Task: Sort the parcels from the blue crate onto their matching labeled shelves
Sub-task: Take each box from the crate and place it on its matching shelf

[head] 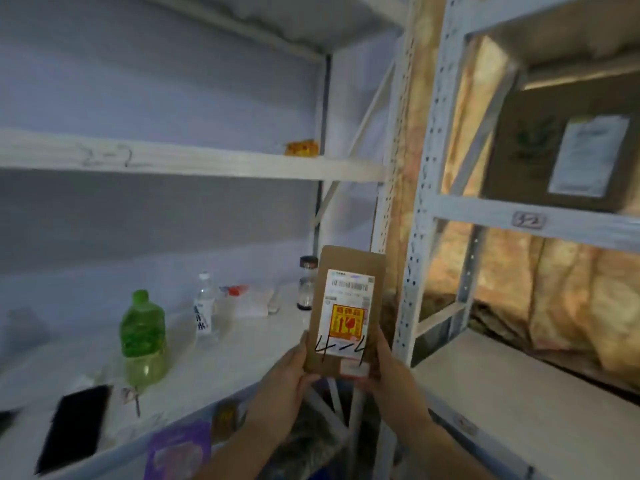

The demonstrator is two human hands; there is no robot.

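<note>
Both hands, left point(294, 372) and right point(388, 368), are curled around a flat rectangular cardboard parcel point(346, 306), held upright and marked "4-4".

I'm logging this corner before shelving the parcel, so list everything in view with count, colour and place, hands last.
parcel: one, brown, white label marked 4-4, held up at centre
left rack: one, white, left side
right rack: one, white, right side
green bottle: one, green, left rack, lower shelf
clear bottle: one, clear, white label, same shelf
jar: one, dark cap, back of that shelf
phone: one, black, flat at that shelf's front
orange packet: one, orange, left rack, upper shelf
cardboard box: one, brown, right rack, upper shelf
purple packet: one, purple, bottom left
left hand: grips parcel's lower left
right hand: grips parcel's lower right
</note>
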